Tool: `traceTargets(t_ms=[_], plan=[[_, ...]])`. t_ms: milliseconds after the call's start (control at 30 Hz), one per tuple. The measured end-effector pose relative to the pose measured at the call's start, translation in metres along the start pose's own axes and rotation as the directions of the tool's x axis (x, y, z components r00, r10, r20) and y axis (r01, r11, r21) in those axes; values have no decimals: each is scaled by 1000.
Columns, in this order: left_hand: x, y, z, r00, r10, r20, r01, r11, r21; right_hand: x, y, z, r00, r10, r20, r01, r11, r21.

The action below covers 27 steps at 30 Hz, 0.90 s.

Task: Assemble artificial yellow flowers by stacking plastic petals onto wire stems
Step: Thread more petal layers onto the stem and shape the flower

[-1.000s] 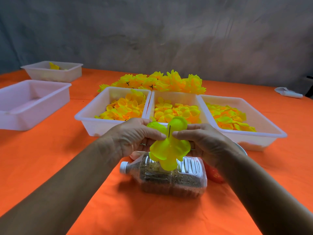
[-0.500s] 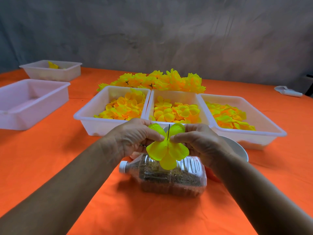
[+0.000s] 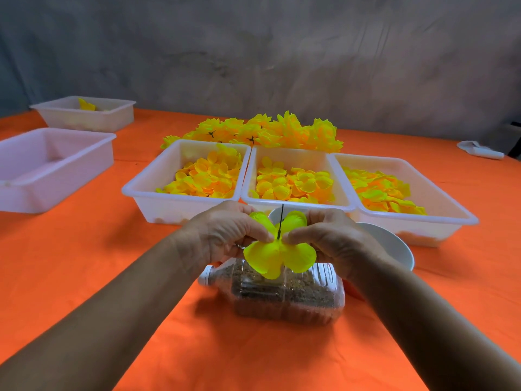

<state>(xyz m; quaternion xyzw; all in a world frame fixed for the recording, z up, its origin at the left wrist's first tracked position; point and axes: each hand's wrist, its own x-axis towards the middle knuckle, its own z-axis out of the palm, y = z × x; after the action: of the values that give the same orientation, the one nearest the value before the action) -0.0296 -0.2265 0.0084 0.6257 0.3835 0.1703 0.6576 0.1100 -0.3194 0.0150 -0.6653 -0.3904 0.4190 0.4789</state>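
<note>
left hand (image 3: 225,232): grip pinches petal piece (image 3: 277,253) at its centre
right hand (image 3: 327,235): grip pinches same piece, opposite side
wire stem (image 3: 280,221): upright through petal centre
bottle (image 3: 284,292): lying on orange surface (image 3: 84,263), under petal
petal trays (image 3: 186,204): three, far side

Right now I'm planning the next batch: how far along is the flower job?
Done: a heap of finished flowers behind the trays. In hand: both hands pinch a petal piece on the wire. Left: three trays hold many loose petals.
</note>
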Motion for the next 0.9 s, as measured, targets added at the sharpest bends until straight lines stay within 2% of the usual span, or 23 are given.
traceTargets(t_ms=[500,767,900], plan=[[4,0,-10,982,-84,170,79,996,41,4,6,-3,997,80,12,-80,997,-4],[2,3,-11,991,-52,121,44,997,66,5,4,-5,995,94,18,-94,996,-2],[2,2,-10,997,44,58,-51,991,121,4,1,-6,997,79,28,-79,997,5]])
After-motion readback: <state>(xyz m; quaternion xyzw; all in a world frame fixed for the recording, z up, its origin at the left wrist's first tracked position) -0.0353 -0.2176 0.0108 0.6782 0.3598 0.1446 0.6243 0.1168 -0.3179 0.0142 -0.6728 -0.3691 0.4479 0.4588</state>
